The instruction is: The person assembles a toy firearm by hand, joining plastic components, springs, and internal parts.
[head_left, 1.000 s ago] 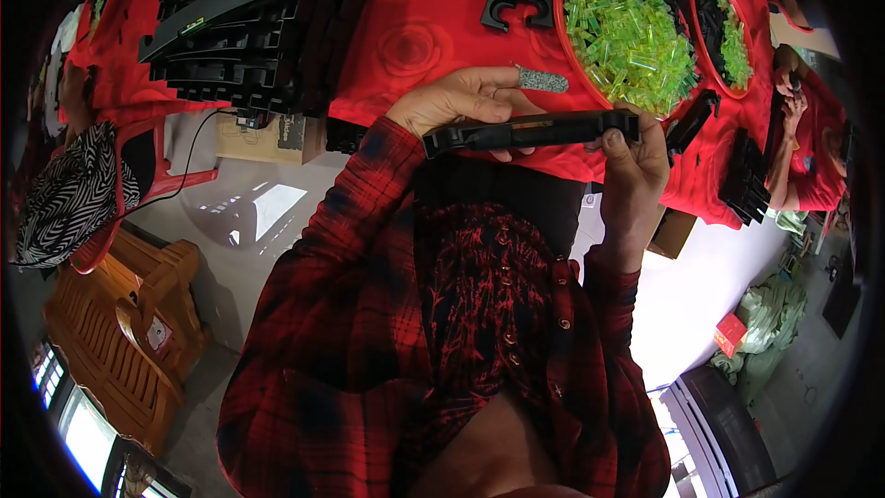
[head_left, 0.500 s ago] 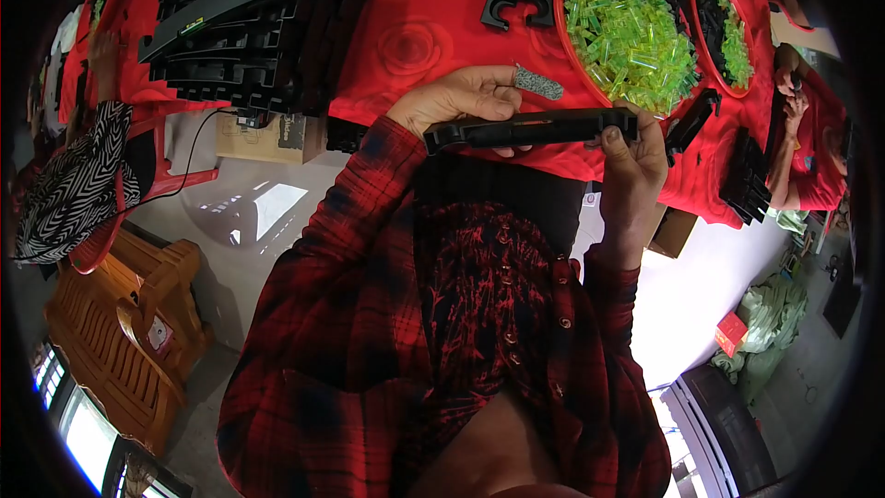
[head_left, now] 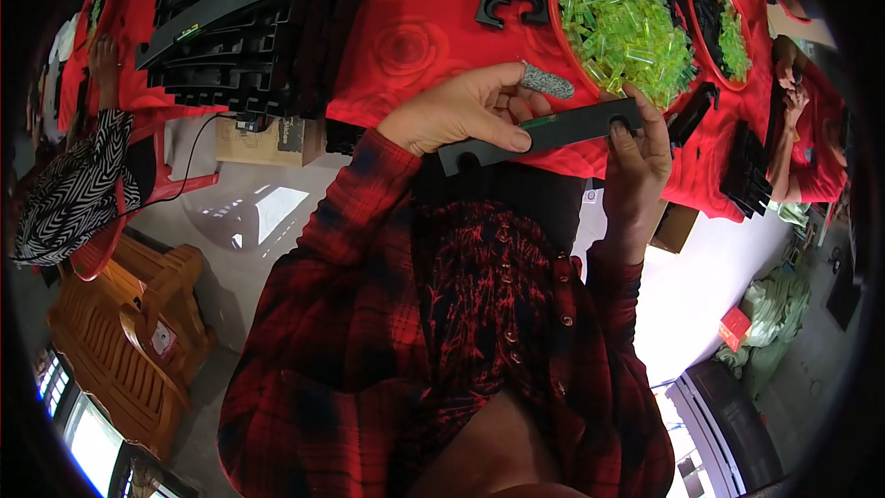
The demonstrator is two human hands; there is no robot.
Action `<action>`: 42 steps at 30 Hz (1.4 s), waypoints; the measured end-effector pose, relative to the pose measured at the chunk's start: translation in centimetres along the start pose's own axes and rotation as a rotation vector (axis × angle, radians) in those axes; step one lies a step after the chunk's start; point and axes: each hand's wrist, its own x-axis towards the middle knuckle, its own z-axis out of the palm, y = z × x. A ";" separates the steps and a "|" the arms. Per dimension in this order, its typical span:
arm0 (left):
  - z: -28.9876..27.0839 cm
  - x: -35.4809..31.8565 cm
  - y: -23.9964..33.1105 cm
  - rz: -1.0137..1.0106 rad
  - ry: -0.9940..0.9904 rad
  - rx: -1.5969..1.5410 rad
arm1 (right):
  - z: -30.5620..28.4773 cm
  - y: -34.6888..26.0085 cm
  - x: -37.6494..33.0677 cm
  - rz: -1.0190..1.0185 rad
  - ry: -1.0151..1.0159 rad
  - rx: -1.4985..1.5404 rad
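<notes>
I see both of my hands raised in front of my chest, gripping one long flat black plastic bar [head_left: 544, 136] with a round hole near each end. The bar lies almost level, tilted slightly up toward the right, at the near edge of the red rose-patterned tablecloth [head_left: 415, 37].

My left hand [head_left: 466, 111] comes in from the left, the wrist bent and the knuckles toward the table. Its fingers curl over the top of the bar and the thumb presses flat along the near face, so it is closed on the bar's left half. One finger wears a grey textured finger cot [head_left: 546, 81], which points to the right above the bar.

My right hand [head_left: 638, 161] rises from below, forearm nearly upright in its red plaid sleeve [head_left: 613, 332]. The fingers wrap the bar's right end beside the hole there, closed around it; I cannot tell where the thumb sits.

Just beyond the bar stands a round red bowl [head_left: 556, 14] heaped with translucent green plastic pieces [head_left: 627, 32]. A second red bowl [head_left: 737, 74] farther right holds green and black parts. On the left of the cloth rests a stack of black plastic parts [head_left: 240, 28]. Another person's hands [head_left: 793, 97] work at the right edge.
</notes>
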 end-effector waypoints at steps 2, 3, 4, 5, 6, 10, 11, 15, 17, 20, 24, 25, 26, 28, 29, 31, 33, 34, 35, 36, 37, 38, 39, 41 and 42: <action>0.5 -0.2 0.2 0.004 0.018 0.050 | -0.1 0.1 0.0 -0.003 0.001 0.005; 1.1 -0.4 0.8 0.014 0.060 0.176 | -0.2 0.2 0.1 -0.006 0.000 0.010; 1.6 -0.6 1.2 0.024 0.101 0.303 | -0.1 0.2 0.1 -0.005 -0.001 0.011; 2.0 -0.7 1.4 0.023 0.103 0.303 | -0.1 0.3 0.1 -0.012 0.012 0.030; 2.4 -0.8 1.6 0.052 0.119 0.396 | -0.1 0.3 0.1 -0.019 0.026 0.049; 3.9 -1.2 1.8 0.245 0.178 0.678 | -0.6 0.5 0.3 0.045 0.028 0.118; 4.3 -1.3 2.0 0.244 0.178 0.678 | -0.5 0.4 0.3 0.051 0.022 0.134; 5.0 -1.2 2.1 0.358 0.234 0.855 | -0.9 0.6 0.5 0.040 0.007 0.172; 4.9 -1.1 1.9 0.407 0.241 0.885 | -0.8 0.6 0.5 0.045 0.008 0.178; 4.7 -1.2 1.8 0.507 0.229 1.126 | -0.7 0.5 0.6 0.056 0.004 0.196; 4.4 -1.1 1.4 0.465 0.206 1.073 | -0.9 0.7 0.6 0.059 -0.014 0.217; 4.3 -1.1 1.3 0.474 0.205 1.060 | -0.9 0.7 0.6 0.059 -0.014 0.217; 4.3 -1.1 1.3 0.474 0.206 1.060 | -0.9 0.8 0.5 0.056 -0.013 0.215; 4.3 -1.3 1.3 0.428 0.217 1.038 | -1.0 1.0 0.5 0.052 -0.011 0.213; 4.3 -1.2 1.2 0.428 0.217 1.038 | -1.1 1.1 0.5 0.058 -0.008 0.216; 4.1 -1.1 1.0 0.499 0.219 1.063 | -1.2 1.3 0.6 0.063 -0.004 0.219; 4.2 -1.3 1.2 0.492 0.224 1.056 | -1.2 1.3 0.5 0.082 0.009 0.232; 4.2 -1.3 1.3 0.486 0.231 1.048 | -1.3 1.4 0.6 0.081 0.010 0.232; 4.4 -1.4 1.4 0.486 0.230 1.048 | -1.4 1.5 0.6 0.083 0.006 0.233; 4.5 -1.5 1.5 0.458 0.243 1.047 | -1.4 1.6 0.6 0.084 0.003 0.235; 4.7 -1.6 1.6 0.430 0.257 1.046 | -1.5 1.7 0.7 0.085 0.004 0.235; 4.8 -1.7 1.7 0.430 0.256 1.046 | -1.5 1.8 0.7 0.083 0.005 0.245; 4.9 -1.7 1.9 0.414 0.260 1.063 | -1.5 1.9 0.7 0.082 0.006 0.254; 5.2 -1.7 2.2 0.398 0.263 1.079 | -1.5 1.8 0.8 0.082 0.008 0.251; 5.4 -1.8 2.3 0.409 0.258 1.125 | -1.4 1.8 0.8 0.082 0.008 0.247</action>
